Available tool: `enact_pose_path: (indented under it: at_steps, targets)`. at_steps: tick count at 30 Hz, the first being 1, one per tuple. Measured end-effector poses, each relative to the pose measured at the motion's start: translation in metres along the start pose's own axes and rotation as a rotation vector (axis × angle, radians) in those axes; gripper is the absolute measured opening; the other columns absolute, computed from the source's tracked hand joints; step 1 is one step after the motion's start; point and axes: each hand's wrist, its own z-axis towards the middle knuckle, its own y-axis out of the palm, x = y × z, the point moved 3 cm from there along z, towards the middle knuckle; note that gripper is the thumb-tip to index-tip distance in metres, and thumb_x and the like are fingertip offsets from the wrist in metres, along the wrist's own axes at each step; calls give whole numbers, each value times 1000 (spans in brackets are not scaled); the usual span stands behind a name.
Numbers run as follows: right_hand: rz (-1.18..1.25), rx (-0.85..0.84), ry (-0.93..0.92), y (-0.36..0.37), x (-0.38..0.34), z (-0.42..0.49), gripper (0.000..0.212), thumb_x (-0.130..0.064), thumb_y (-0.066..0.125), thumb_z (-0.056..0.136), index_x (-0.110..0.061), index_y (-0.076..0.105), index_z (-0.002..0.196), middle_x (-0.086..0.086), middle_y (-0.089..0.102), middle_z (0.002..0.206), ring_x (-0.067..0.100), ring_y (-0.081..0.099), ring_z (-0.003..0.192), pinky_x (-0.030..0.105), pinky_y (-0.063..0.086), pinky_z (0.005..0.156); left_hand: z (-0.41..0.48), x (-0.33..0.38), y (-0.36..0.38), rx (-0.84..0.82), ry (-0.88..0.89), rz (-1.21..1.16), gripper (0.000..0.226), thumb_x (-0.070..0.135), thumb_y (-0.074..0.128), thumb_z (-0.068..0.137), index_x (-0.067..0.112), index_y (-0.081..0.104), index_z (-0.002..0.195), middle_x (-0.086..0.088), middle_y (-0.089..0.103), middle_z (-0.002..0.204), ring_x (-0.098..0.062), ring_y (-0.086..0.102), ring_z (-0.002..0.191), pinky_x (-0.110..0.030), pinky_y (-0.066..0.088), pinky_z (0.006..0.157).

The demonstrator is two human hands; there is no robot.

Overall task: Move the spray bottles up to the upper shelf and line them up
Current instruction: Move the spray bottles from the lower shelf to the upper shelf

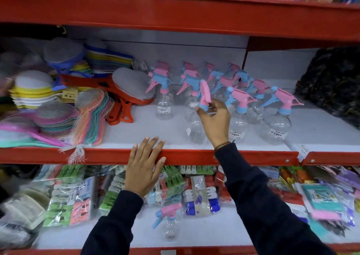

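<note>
Red shelf edge (194,155): left hand (143,169) flat on it, fingers spread (empty); right hand (213,118) above pinches spray bottle (196,126) neck, more bottles (276,118) crowding behind.

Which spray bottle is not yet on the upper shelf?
The lone spray bottle on the lower shelf, in front of the clothespin packs. All the other bottles stand on the upper shelf, one held by the right hand.
</note>
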Motion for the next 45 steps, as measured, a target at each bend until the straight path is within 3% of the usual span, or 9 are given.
enact_pose_path:
  at_steps: [5,10,15,18,22,29,35,42,45]
  targets:
    - [-72,5,-61,8,12,-2,30,-18,73,75,-11,63,103,5,48,102,18,56,84,13,42,74,0,-1,0,8,13,-24,47,44,26,96,25,39,138,1,46,142,-17,26,138,-27,-4,116]
    - [-76,50,-33,6,15,-5,29,-19,73,75,-13,64,102,8,61,104,17,59,88,24,45,81,0,0,0,15,13,-33,46,43,28,96,26,39,137,1,46,142,-17,27,138,-27,-3,116]
    - [-12,28,20,-1,17,-4,24,-15,69,78,-11,63,100,-4,64,92,14,60,86,-2,37,69,0,0,0,19,13,-19,46,43,28,96,26,40,137,2,47,141,-17,27,137,-27,-3,115]
    - [12,-35,46,0,18,-2,26,-11,65,81,-9,63,106,-3,64,96,12,60,88,1,41,73,0,0,1,20,13,-12,46,43,28,96,26,40,137,2,47,141,-17,27,138,-28,-2,115]
    - [23,-79,84,0,16,-4,28,-11,61,84,-8,61,113,2,66,108,12,61,96,25,47,91,0,0,1,19,12,-3,46,44,27,96,26,40,137,2,46,142,-17,26,138,-29,-1,116]
    - [67,82,-127,-21,-14,-84,27,-10,58,86,-16,56,112,2,64,112,6,57,104,17,43,93,-5,-24,-9,69,-40,41,51,46,21,97,23,40,138,-3,44,144,-20,23,138,-30,-2,115]
    - [-9,-301,-41,-3,46,-194,19,-22,53,84,-22,60,101,-8,64,99,-1,56,95,15,43,85,-11,-59,-23,95,-56,103,46,40,30,95,20,42,136,-6,46,142,-23,28,136,-29,1,114]
    - [-364,-890,216,22,146,-239,63,-16,63,78,-17,38,135,5,43,142,20,38,131,31,32,107,-12,-59,-23,116,-44,75,45,39,32,96,19,43,134,-5,48,140,-24,29,136,-31,1,114]
    - [-401,-967,220,32,159,-240,60,-19,66,79,-19,41,133,6,46,141,22,41,129,36,34,107,-13,-59,-24,116,-45,70,45,39,32,96,19,43,135,-5,47,140,-23,29,136,-28,-3,115]
